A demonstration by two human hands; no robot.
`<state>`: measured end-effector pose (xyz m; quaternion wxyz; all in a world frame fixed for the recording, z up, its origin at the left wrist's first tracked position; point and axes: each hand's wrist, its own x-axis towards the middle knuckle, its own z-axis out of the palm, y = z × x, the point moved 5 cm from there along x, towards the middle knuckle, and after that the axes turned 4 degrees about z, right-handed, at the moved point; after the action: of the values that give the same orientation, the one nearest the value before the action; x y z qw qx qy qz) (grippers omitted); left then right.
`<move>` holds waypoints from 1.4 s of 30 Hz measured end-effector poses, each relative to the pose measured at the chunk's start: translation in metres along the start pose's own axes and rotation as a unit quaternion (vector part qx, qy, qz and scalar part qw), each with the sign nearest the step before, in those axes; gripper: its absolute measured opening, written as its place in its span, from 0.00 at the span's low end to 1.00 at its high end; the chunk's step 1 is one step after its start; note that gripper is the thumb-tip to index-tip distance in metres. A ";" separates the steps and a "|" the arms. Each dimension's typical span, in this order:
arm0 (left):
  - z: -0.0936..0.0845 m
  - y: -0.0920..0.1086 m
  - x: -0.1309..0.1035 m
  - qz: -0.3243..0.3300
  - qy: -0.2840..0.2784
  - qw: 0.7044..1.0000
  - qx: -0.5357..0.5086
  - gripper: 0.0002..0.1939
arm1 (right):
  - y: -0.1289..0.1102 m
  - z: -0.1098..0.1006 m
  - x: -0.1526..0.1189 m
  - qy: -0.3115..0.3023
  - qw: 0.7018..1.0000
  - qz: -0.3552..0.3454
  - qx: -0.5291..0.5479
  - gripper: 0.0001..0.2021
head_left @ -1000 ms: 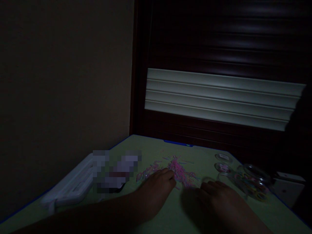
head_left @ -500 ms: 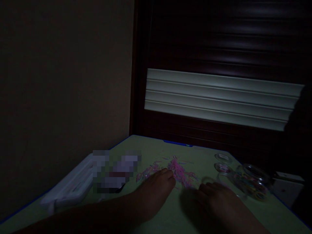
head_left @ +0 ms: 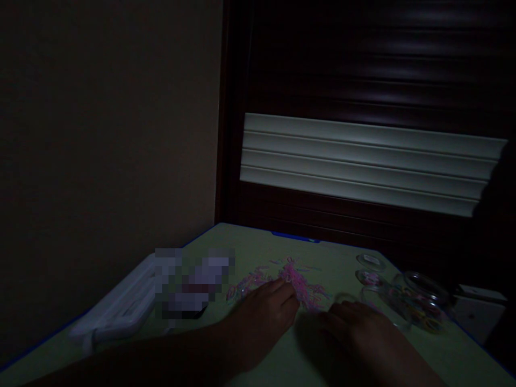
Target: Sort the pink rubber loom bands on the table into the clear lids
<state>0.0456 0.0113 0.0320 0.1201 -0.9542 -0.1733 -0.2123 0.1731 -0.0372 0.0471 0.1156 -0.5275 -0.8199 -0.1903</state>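
A loose pile of thin, mostly pink elastic bands (head_left: 297, 280) lies spread on the pale green tabletop (head_left: 322, 371). My left hand (head_left: 268, 309) rests at the near edge of the pile, its fingers bent down and together; the fingertips are hidden. To the right, my right hand (head_left: 358, 330) is held low over the table with curled fingers. Whatever either hand may pinch is too dark and covered to make out. Just beyond my right hand lies a clear open container (head_left: 368, 295), partly hidden by that hand.
A clear jar (head_left: 421, 301) of colourful hair ties stands at the right edge. Behind it lie a round transparent lid (head_left: 371, 261) and a small round container (head_left: 367, 278). On the left are a long white plastic object (head_left: 116, 306) and a pixelated item (head_left: 201, 285). Wall and dark shutter stand behind.
My left hand has shifted slightly right along the near side of the pile, and its fingers are bent more. My right hand has hardly moved.
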 end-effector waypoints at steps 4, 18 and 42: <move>-0.008 0.006 0.001 0.025 0.020 0.999 -0.001 0.07 | -0.001 0.003 0.000 0.000 1.000 -0.006 0.011 0.10; -0.019 0.018 -0.002 0.106 0.032 0.994 0.011 0.07 | -0.011 -0.010 0.000 0.057 0.997 -0.041 -0.019 0.09; -0.014 0.014 -0.002 0.095 0.044 0.994 0.018 0.05 | 0.005 0.002 -0.002 0.059 0.997 0.022 -0.033 0.13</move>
<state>0.0445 -0.0060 0.0413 0.1639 -0.9538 -0.0804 -0.2388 0.1781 -0.0358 0.0451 0.1504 -0.5365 -0.7931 -0.2460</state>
